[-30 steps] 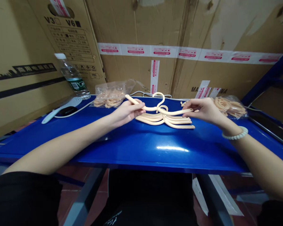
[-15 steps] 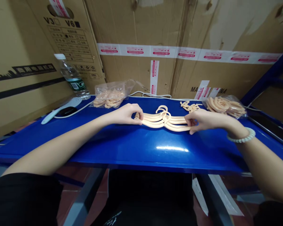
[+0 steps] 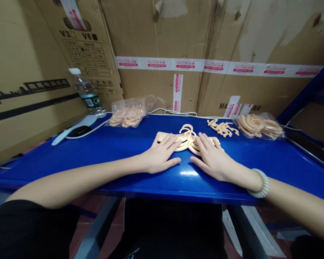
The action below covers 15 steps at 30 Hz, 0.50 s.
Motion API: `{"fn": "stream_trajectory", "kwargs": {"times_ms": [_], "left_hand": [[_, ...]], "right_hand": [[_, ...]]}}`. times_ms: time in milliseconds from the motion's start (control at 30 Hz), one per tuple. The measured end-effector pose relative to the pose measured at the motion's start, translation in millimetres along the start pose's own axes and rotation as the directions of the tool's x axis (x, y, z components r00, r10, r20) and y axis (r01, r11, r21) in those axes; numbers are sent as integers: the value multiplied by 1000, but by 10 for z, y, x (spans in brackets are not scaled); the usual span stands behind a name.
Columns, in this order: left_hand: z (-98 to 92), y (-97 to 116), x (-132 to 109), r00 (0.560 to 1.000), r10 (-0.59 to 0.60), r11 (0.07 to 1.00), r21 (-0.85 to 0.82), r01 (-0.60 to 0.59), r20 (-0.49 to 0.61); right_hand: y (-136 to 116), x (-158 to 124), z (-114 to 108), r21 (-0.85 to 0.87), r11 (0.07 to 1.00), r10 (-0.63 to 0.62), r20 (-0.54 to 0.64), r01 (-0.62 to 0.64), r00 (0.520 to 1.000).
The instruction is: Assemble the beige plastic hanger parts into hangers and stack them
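A: How firm is the grip?

B: Neither hand clasps anything. The left hand [image 3: 160, 154] and right hand [image 3: 213, 156] lie palm down, fingers spread across the cream clothes hangers [image 3: 188, 144], one on each side of the hooks.

A: Where are the hangers, exactly?

B: Bunched together at the middle of the blue table [image 3: 253, 154], hooks toward the far side, arms running left and right beneath the fingers.

A: What could go wrong there?

B: Uneven pressure, I'd say. The tabletop looks glossy, so a harder push from one hand might skew the bunch. The hooks overlap too; lifting one hanger could drag its neighbours.

A: And farther out?

B: To the far right lie small loose beige pieces [image 3: 223, 127]. A careless sweep of the right hand could scatter them. Just right of those sits a clear bag of beige parts [image 3: 260, 126], with a second clear bag [image 3: 128, 113] at far left. I can't tell whether either is sealed, so a knock might spill them.

A: Anything else?

B: The water bottle [image 3: 90, 97] stands at far left, beyond the light-blue hairbrush [image 3: 72, 130]; a hard jolt to the table could topple it.
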<state>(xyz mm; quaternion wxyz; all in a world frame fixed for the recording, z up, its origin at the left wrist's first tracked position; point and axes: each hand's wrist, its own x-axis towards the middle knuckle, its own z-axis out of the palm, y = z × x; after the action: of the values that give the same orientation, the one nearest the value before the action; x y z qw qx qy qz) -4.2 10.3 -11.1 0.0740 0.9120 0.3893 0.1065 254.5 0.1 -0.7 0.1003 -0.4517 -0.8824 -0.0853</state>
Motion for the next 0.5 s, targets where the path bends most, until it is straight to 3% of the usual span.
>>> {"fn": "stream_trajectory", "kwargs": {"times_ms": [133, 333, 500], "left_hand": [[13, -118, 112, 996, -80, 997, 4, 80, 51], [-69, -449, 561, 977, -195, 981, 33, 193, 86], [-77, -643, 756, 975, -217, 976, 40, 215, 56]], "right_hand": [[164, 205, 142, -2, 999, -35, 86, 36, 996], [578, 850, 232, -16, 997, -75, 124, 78, 989], [678, 1103, 257, -18, 999, -46, 175, 50, 983]]}}
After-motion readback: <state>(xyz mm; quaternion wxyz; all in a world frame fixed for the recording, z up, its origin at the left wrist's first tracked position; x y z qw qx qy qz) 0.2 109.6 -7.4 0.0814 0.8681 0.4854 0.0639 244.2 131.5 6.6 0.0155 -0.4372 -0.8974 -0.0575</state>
